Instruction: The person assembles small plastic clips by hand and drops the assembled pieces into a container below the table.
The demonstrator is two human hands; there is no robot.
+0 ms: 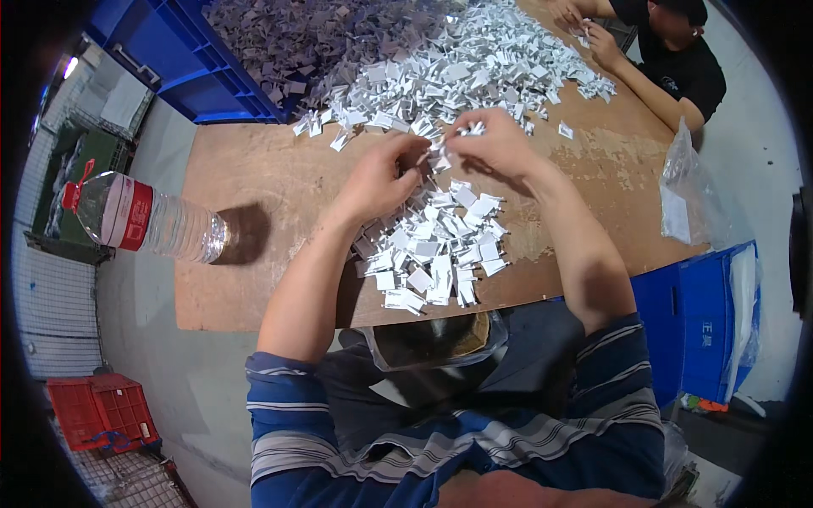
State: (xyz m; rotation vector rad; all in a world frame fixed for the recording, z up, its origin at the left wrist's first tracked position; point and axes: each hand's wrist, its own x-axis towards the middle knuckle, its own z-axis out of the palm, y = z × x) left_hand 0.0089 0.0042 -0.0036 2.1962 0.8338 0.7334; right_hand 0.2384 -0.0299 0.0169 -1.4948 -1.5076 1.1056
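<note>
Blurred white piece between fingertips

L fingers & R fingers curled inward, v. close tog.

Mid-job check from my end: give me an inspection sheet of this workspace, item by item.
Surface: brown wooden tabletop, finish worn in patches on the right.
Job's things: large heap of small white pieces at the far side; smaller pile nearer the wearer.
Clutter: clear bottle with red cap and label at the left; clear plastic bag at the right edge.
Hands: left hand curled beside the white pieces, grip unclear; right hand holding white pieces, details blurred.
Cables: nothing seen on the tabletop.
Surroundings: blue crate far left; blue bin lower right; red crate lower left; another person far right.
</note>
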